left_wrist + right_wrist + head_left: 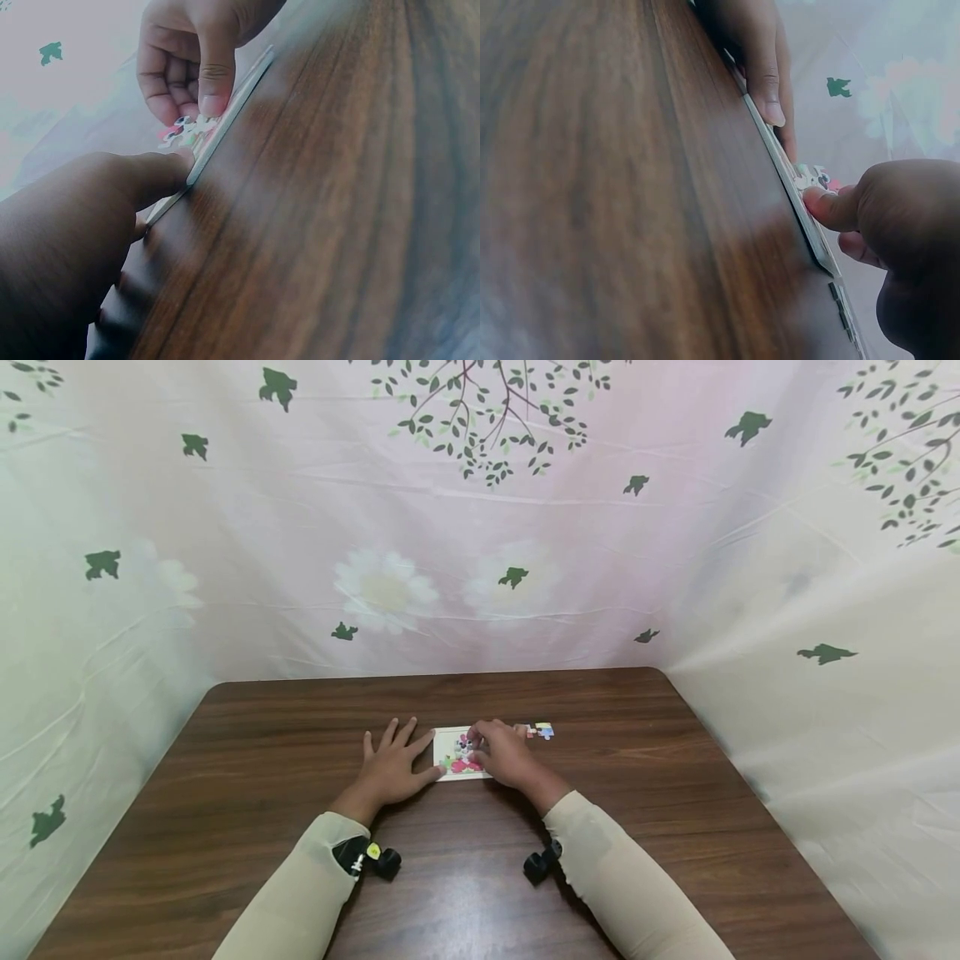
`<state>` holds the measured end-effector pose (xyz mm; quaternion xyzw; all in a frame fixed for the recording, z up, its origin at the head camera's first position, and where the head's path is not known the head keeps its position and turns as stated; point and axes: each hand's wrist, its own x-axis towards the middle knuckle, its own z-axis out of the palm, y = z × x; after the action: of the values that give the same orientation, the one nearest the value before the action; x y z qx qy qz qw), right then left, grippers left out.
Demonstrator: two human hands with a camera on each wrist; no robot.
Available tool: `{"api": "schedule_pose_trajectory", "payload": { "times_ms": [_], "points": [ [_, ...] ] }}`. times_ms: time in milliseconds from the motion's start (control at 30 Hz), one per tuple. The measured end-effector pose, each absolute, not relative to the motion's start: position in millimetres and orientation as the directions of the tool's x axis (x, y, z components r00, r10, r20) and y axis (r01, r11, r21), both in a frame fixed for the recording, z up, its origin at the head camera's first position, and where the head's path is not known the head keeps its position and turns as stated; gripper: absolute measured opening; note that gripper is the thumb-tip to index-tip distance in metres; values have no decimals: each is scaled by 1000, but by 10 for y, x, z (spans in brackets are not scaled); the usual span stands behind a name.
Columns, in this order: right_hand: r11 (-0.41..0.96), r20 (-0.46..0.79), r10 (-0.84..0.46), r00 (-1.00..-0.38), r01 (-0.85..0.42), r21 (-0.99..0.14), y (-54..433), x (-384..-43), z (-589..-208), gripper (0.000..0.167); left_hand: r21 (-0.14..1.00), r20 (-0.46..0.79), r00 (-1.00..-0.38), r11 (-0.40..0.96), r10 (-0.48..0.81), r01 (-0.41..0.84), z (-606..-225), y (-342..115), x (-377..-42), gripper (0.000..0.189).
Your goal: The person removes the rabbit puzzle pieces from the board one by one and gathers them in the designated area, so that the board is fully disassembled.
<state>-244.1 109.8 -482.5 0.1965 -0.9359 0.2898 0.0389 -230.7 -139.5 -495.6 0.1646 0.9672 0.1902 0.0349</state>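
A small white-framed jigsaw puzzle board point(452, 772) with a colourful cartoon picture lies on the table in the head view. My right hand point(504, 753) is over its right part, pinching a jigsaw piece point(178, 133) between thumb and fingers. That piece stands tilted up from the board in both wrist views. My left hand point(393, 771) is spread at the board's left side, its thumb resting on the frame point(784, 169) and its other fingers straight on the tabletop. The right hand hides much of the picture.
Several loose jigsaw pieces point(545, 731) lie just right of the board, partly behind the right hand. The brown wooden table point(645, 827) has rounded far corners. A printed cloth point(300, 552) with leaves and birds hangs behind and at both sides.
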Motion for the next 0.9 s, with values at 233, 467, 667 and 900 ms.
{"api": "schedule_pose_trajectory", "payload": {
  "times_ms": [233,467,667,900],
  "points": [
    [763,177,-361,-916,-399,-509,1082,-2418,-4816,16,382,-7,-943,872,333,305,-4966,-1400,-2308,82],
    [759,174,-368,-913,-403,-511,1082,-2422,-4833,15,386,3,-943,870,331,307,-4963,-1410,-2297,82],
    [734,210,-375,-903,-428,-527,1191,-2437,-4890,19,386,-5,-943,870,334,306,-4955,-1406,-2300,81],
    [702,229,-379,-897,-440,-560,1403,-2417,-4918,20,391,4,-942,866,337,312,-4963,-1391,-2311,81]
  ]
}}
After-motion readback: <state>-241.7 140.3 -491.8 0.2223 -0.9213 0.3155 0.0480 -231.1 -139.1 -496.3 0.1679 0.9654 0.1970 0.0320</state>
